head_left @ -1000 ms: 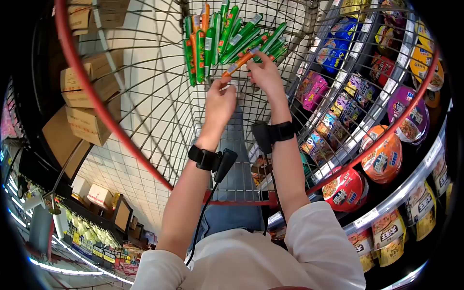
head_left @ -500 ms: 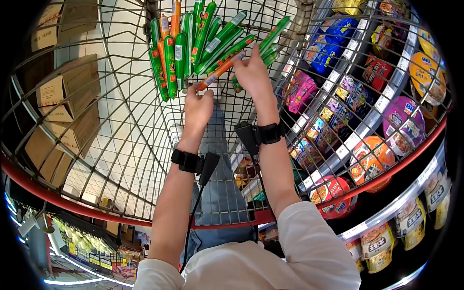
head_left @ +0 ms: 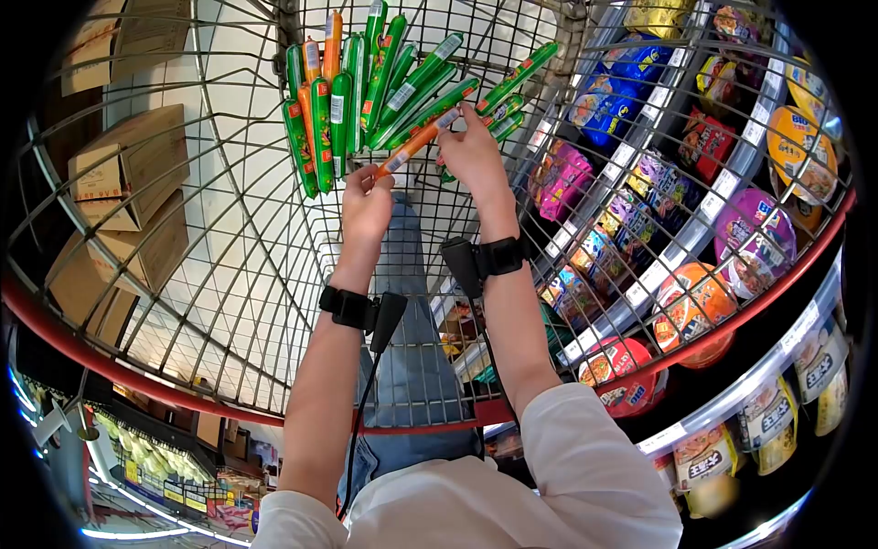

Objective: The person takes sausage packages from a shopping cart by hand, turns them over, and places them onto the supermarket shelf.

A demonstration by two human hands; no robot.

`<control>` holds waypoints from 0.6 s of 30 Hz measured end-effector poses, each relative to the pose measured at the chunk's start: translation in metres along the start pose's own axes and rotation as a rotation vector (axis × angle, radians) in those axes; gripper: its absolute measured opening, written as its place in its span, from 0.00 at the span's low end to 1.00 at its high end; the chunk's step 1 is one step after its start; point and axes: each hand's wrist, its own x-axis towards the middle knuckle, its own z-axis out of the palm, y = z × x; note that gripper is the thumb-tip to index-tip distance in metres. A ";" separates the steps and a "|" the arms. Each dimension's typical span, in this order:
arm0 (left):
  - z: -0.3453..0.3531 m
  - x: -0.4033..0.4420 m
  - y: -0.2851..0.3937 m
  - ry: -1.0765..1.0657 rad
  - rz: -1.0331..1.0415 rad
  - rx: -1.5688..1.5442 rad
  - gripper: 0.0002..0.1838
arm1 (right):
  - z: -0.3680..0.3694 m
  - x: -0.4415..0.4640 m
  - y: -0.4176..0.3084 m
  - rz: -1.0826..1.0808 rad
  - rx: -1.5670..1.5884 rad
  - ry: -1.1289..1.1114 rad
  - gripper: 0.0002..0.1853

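An orange wrapped sausage (head_left: 419,145) lies slanted between my two hands, over the cart basket. My left hand (head_left: 367,203) pinches its lower end with closed fingers. Around the upper end, near a white label, close the fingers of my right hand (head_left: 471,156). Just beyond are several green wrapped sausages (head_left: 339,114), fanned out in the basket, with a few orange ones such as this orange sausage (head_left: 331,38) at the left of the fan. More green sausages (head_left: 518,78) lie beside my right hand, partly hidden by it.
The wire shopping cart (head_left: 247,206) has a red rim (head_left: 174,399) close to my body. Cardboard boxes (head_left: 128,169) are stacked on the left. To the right, shelves carry packets and instant noodle bowls (head_left: 755,240). Bagged goods (head_left: 766,414) hang lower right.
Both hands keep the orange sausage between them and have shifted slightly left and down in view. The right fingers have bent in closer to its upper end.
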 end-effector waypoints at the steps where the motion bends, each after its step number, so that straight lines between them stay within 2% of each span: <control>1: 0.000 -0.004 0.003 -0.025 -0.020 -0.032 0.23 | -0.001 -0.003 -0.002 -0.003 0.000 0.001 0.33; 4: 0.002 -0.021 0.010 -0.056 -0.001 -0.150 0.22 | -0.006 -0.013 -0.007 0.010 -0.029 -0.005 0.32; 6: 0.005 -0.037 0.018 -0.063 0.030 -0.184 0.21 | -0.009 -0.019 -0.012 -0.013 -0.114 0.030 0.36; 15: -0.002 -0.116 0.055 -0.239 0.172 -0.248 0.19 | -0.050 -0.109 -0.071 -0.017 -0.032 0.119 0.36; 18: -0.010 -0.154 0.063 -0.242 0.228 -0.166 0.19 | -0.059 -0.142 -0.075 -0.017 -0.189 0.133 0.37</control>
